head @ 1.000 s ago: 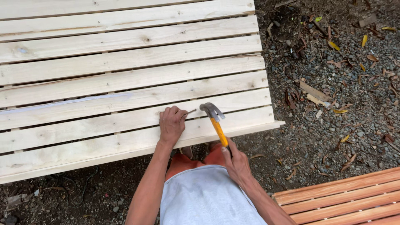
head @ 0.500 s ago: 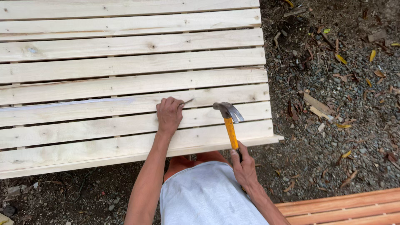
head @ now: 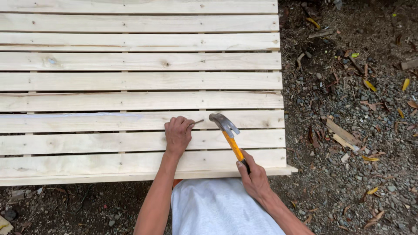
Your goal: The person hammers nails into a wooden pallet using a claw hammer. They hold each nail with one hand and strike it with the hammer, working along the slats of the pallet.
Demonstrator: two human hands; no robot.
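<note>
Fingers of left hand point(head: 177, 134) curled together, tips pinching thin metal nail point(head: 198, 122); nail lies tilted, nearly flat, point toward hammer, over pale slat of slatted raw-wood panel point(head: 130, 82). Whether nail tip touches wood: cannot tell, too small. Right hand point(head: 254, 178) wrapped tight round dark grip end of yellow-handled claw hammer point(head: 229, 137); steel head raised just beside nail, apart from it. Left hand rests on slat. Panel lies flat on dark gravel ground with dry leaves point(head: 357, 130). White shirt point(head: 217, 209) at bottom edge.
</note>
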